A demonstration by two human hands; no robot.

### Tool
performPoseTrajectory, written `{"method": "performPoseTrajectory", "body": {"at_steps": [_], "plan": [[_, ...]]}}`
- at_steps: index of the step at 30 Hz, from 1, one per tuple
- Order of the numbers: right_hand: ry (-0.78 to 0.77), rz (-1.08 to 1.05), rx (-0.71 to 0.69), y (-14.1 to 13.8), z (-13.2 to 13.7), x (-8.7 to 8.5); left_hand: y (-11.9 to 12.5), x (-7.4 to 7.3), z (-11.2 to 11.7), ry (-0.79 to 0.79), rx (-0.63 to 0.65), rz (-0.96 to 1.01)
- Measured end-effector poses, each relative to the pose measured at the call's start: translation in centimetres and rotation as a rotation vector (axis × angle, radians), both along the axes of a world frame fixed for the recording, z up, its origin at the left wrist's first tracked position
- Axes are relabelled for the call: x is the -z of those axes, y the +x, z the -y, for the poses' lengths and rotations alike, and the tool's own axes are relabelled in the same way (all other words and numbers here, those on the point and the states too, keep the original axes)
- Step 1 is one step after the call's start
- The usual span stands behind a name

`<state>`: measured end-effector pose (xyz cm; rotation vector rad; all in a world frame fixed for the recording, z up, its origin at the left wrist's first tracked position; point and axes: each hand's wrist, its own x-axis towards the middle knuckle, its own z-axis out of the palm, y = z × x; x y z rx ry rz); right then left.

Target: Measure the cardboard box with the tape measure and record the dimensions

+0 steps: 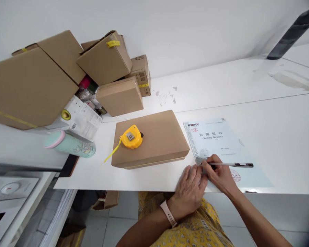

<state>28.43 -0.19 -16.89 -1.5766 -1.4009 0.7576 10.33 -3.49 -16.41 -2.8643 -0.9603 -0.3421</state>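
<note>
My right hand [220, 173] grips a pen [240, 165] with a clear barrel and dark cap end; its tip is near the lower left of a notebook. This spiral-bound notebook [216, 145] has a pale blue cover printed "PONY" and "Testing Report". My left hand [190, 188], with a pink wristband [168, 213], lies flat at the table's front edge, fingers stretched out beside the notebook's lower left corner. To its left is a closed cardboard box [159, 133]. On that box sits a yellow tape measure [132, 137], a short length of its blade out.
A mint green bottle [74, 145] with a pink lid lies at the left. Behind it are a white carton [84, 118] and several stacked cardboard boxes [119, 97]. A dark post [290, 36] stands at the back right of the white table [285, 137].
</note>
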Motion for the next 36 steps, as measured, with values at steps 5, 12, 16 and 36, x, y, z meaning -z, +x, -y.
{"method": "performPoseTrajectory", "body": {"at_steps": [5,12,16,36], "plan": [[0.029,0.038,0.009,-0.07,-0.02,-0.15,0.03,0.02,-0.06,-0.002,-0.004,0.0],[0.011,0.074,0.01,-0.12,-0.07,-0.13,-0.02,-0.01,-0.01,-0.001,-0.003,-0.013],[0.008,0.044,-0.001,-0.06,-0.05,-0.07,-0.08,0.07,0.02,-0.002,0.007,-0.016],[0.054,0.049,0.026,0.0,-0.21,0.38,0.09,0.12,-0.08,0.028,-0.005,-0.018]]}}
